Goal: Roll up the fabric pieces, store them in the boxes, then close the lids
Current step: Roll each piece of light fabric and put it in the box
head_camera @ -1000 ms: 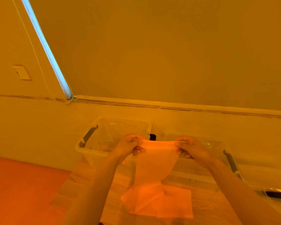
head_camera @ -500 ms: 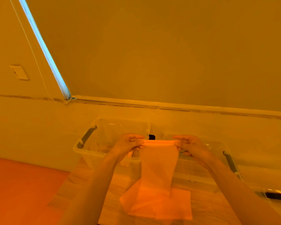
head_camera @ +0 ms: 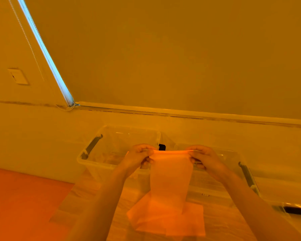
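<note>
two open clear boxes (head_camera: 122, 145) just behind hanging fabric (head_camera: 170, 176), wall (head_camera: 42, 136) close beyond

The orange fabric piece (head_camera: 170, 173) is looking thin, matt and slightly translucent, like non-woven cloth, and is draping softly. The two storage boxes, left (head_camera: 118, 145) and right (head_camera: 221, 173), are showing as clear, glossy, smooth plastic with dark matt latch handles (head_camera: 92, 146). The tabletop (head_camera: 94, 193) is reading as pale wood-grain laminate, and the roller blind (head_camera: 163, 49) is appearing as plain matt cloth.
</note>
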Demonstrator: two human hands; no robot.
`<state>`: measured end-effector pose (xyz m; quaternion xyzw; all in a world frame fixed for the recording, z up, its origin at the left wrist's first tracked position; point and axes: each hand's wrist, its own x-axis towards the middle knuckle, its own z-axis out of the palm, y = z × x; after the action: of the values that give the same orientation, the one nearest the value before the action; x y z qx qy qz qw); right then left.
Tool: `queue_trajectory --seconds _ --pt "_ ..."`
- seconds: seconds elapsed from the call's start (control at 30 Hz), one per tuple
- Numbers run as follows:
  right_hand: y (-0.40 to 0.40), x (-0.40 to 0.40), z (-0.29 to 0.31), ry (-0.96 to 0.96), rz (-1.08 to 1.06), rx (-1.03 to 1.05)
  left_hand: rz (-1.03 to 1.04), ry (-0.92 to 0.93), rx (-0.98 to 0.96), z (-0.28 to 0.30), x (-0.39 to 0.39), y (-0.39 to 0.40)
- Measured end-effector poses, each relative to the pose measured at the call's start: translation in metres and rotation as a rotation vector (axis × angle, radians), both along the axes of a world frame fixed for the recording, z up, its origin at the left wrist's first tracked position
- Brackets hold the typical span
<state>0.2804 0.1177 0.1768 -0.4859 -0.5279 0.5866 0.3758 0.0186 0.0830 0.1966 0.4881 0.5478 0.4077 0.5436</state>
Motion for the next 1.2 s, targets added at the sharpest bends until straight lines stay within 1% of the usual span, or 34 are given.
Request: queue_trajectory --seconds 0.1,0.17,0.2,0.3,0.4,0.47,0.6,0.7,0.77,0.83,0.93,1.0,1.07,1.13,1.2 --pt "0.006 0.000 0.002 0.132 -0.043 -0.060 0.024 -0.139 -0.010 0.004 -0.003 0.003" --pt "0.007 -0.001 0.004 0.156 -0.046 -0.078 0.026 -0.144 -0.005 0.005 -0.005 0.004" --pt "0.006 0.000 0.007 0.134 -0.031 -0.066 0.021 -0.110 0.008 0.005 -0.006 0.004" --pt "-0.002 0.001 0.011 -0.013 0.005 0.010 0.024 0.003 0.048 0.004 -0.006 0.004" --pt "-0.006 0.002 0.012 -0.056 0.016 0.043 0.018 0.008 0.030 0.004 -0.006 0.001" --pt "-0.006 0.001 0.010 -0.093 0.019 0.046 0.006 0.047 0.010 0.003 -0.007 -0.001" --pt "-0.006 -0.003 0.005 -0.225 0.020 0.051 -0.014 0.135 -0.006 0.000 -0.008 -0.001" --pt "-0.005 -0.007 0.002 -0.259 0.020 0.047 -0.035 0.165 0.002 -0.005 -0.007 -0.001" --pt "-0.005 -0.008 0.001 -0.236 0.016 0.038 -0.020 0.164 0.018 -0.007 -0.008 -0.001" --pt "-0.006 -0.007 0.003 -0.170 0.011 0.008 -0.002 0.129 0.030 -0.007 -0.009 -0.001" --pt "-0.008 -0.008 0.008 0.024 0.005 -0.046 0.002 -0.020 0.015 -0.006 -0.010 -0.001" --pt "-0.009 -0.008 0.011 0.100 -0.013 -0.077 0.009 -0.097 -0.001 -0.004 -0.009 -0.002" --pt "-0.010 -0.007 0.014 0.109 0.002 -0.080 0.007 -0.087 0.009 -0.002 -0.010 -0.002" --pt "-0.012 -0.007 0.015 0.057 0.044 -0.043 0.011 -0.036 0.027 0.000 -0.011 -0.003" --pt "-0.013 -0.007 0.015 0.004 0.043 -0.016 0.007 -0.020 0.036 -0.001 -0.012 -0.002"
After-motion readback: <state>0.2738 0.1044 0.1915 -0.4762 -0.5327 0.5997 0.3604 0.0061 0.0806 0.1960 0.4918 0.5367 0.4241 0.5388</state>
